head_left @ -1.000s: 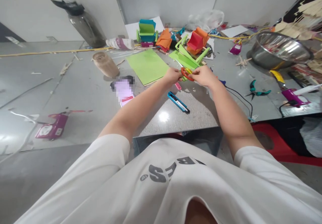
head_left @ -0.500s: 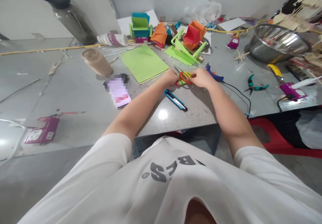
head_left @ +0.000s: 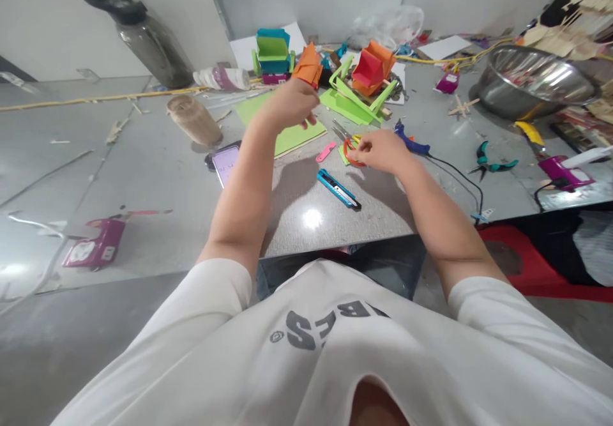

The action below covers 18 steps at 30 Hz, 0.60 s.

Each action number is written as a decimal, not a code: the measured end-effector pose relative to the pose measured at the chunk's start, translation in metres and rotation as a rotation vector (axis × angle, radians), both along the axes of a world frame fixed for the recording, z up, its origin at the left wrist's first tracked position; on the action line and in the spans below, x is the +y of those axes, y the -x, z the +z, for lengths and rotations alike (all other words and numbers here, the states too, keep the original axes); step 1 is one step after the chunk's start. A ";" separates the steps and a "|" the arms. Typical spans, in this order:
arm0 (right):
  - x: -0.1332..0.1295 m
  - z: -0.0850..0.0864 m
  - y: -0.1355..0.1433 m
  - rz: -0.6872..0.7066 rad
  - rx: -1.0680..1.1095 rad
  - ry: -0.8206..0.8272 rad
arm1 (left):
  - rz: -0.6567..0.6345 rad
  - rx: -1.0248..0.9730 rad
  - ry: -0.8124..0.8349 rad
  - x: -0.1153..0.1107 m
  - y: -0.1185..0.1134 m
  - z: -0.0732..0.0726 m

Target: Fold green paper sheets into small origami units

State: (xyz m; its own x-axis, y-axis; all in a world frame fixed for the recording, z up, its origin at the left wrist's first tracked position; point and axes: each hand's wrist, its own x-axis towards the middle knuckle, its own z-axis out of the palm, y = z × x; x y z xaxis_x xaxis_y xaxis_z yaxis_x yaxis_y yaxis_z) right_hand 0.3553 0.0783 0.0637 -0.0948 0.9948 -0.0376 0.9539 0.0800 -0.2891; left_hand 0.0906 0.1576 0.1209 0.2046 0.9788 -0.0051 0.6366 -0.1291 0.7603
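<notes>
My left hand (head_left: 290, 103) is raised over the green sheets (head_left: 299, 137), fingers loosely bent and apart, with nothing visible in it. Just beyond it are folded orange pieces (head_left: 309, 63). The fingers of my right hand (head_left: 380, 150) close on the handles of the scissors (head_left: 355, 152), red-orange and yellow, whose blades point away to the left. A small green scrap (head_left: 343, 154) lies under the handles. Between my hands is a small pink tool (head_left: 326, 152), apart from both. Closer to me lies a blue utility knife (head_left: 338, 190).
Green and orange chair-like models (head_left: 371, 75) stand at the back. To the right are a blue glue gun (head_left: 412, 142), teal pliers (head_left: 493, 161) and a steel bowl (head_left: 522, 91). A phone (head_left: 225, 161), a wooden cylinder (head_left: 194, 121) and a dark bottle (head_left: 153, 49) are at left.
My left hand has lifted from beside the scissors and moved away and to the left, over the green sheets. The pink tool now shows fully. My right hand stays at the scissors.
</notes>
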 end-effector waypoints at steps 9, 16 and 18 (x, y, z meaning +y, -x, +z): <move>-0.046 -0.008 0.057 0.274 -0.002 0.180 | 0.081 0.591 -0.005 0.026 0.043 -0.038; 0.057 0.015 0.000 -0.055 0.081 -0.053 | 0.004 0.609 0.110 0.028 0.028 -0.065; 0.097 0.012 -0.008 -0.132 -0.063 -0.086 | -0.007 0.634 0.127 0.027 0.026 -0.064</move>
State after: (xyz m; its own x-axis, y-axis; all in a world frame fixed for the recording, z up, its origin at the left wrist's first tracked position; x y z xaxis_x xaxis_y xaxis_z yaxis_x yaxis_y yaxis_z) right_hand 0.3632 0.1756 0.0762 0.0371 0.9982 0.0461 0.9738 -0.0257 -0.2260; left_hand 0.0645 0.1844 0.0573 0.1301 0.9613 -0.2427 0.9666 -0.0685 0.2468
